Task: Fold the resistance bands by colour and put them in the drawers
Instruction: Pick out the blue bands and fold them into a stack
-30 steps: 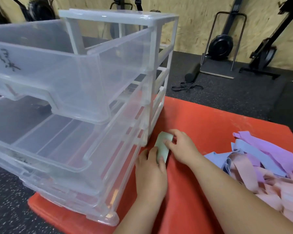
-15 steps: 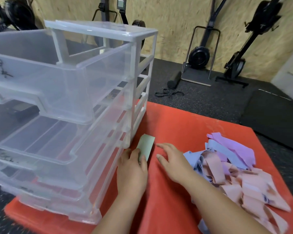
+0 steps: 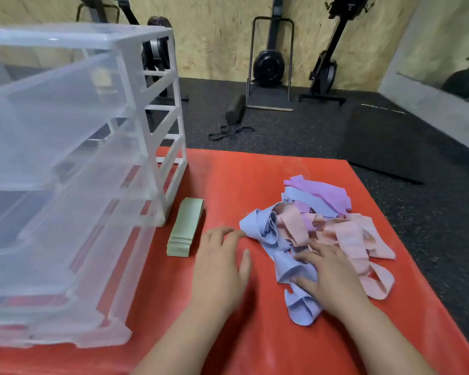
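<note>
Red bench (image 3: pixel 228 180) fills the lower view; dark speckled gym floor (image 3: pixel 295 131) beyond its far and right edges, exercise machines against a chipboard wall at the back

Clear plastic drawer unit (image 3: pixel 73 169) stands on the left part of the bench, reaching toward the far left corner. Several drawers pulled out toward the near edge, stacked in steps; contents not discernible through the blurred plastic

Loose pile of resistance bands (image 3: pixel 322 228) lies right of bench centre, nearer the right edge than the left. Purple bands (image 3: pixel 322 190) on the far side, pink bands (image 3: pixel 347 236) in the middle and toward the right edge, blue bands (image 3: pixel 263 226) on the left and near side of the pile. All tangled and overlapping, unfolded

Folded green bands (image 3: pixel 186 228): a neat flat stack, long axis running near-to-far, lying on the bench just beside the right front post of the drawer unit, apart from the loose pile

Right hand (image 3: pixel 333 277) rests palm down on the near side of the pile, fingers spread over blue and pink bands; nothing visibly pinched

Left hand (image 3: pixel 220 269) lies palm down on bare bench between the green stack and the pile, fingers loosely apart, holding nothing. Fingertips reach to the left edge of a blue loop; actual contact cannot be confirmed

Both forearms enter from the near edge
</note>
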Action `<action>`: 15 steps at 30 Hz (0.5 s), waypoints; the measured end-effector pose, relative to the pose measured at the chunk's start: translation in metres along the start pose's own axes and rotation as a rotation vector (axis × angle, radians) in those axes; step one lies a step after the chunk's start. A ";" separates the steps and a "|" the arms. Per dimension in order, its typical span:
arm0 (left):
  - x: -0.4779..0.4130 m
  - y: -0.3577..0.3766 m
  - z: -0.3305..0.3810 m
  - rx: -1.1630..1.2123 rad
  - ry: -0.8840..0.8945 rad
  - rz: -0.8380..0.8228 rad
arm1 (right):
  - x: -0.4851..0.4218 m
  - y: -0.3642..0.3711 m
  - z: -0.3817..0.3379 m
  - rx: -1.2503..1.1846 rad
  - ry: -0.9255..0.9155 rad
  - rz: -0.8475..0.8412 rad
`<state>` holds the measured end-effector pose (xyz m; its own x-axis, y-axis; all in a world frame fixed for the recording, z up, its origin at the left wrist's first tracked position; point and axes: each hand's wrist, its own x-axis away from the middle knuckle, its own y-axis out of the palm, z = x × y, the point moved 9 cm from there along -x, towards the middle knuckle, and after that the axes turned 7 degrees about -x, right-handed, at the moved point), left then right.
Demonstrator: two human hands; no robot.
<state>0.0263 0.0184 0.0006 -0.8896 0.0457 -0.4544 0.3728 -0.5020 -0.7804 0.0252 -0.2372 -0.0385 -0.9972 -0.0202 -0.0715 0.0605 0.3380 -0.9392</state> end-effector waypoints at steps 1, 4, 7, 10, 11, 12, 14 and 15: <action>0.004 0.008 0.008 0.018 0.019 -0.057 | -0.002 -0.002 0.004 -0.013 -0.019 0.008; 0.012 0.027 0.023 0.055 0.038 -0.184 | -0.011 -0.022 0.010 -0.020 -0.041 0.099; 0.013 0.036 0.036 0.067 0.038 -0.235 | -0.021 -0.048 0.028 -0.017 0.056 0.200; 0.008 0.040 0.046 0.073 0.026 -0.245 | -0.025 -0.091 0.050 -0.119 0.185 0.451; 0.007 0.042 0.048 0.073 0.023 -0.247 | -0.023 -0.103 0.057 -0.138 0.224 0.528; 0.006 0.044 0.050 0.072 0.023 -0.248 | -0.023 -0.111 0.064 -0.150 0.259 0.561; 0.003 0.049 0.053 0.071 0.029 -0.255 | -0.027 -0.111 0.073 -0.225 0.305 0.483; 0.002 0.050 0.055 0.077 0.034 -0.258 | -0.032 -0.105 0.074 -0.302 0.296 0.402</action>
<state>0.0288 -0.0546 -0.0157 -0.9429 0.2087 -0.2594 0.1124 -0.5338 -0.8381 0.0535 -0.3413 0.0379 -0.8709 0.4141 -0.2646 0.4648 0.5192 -0.7172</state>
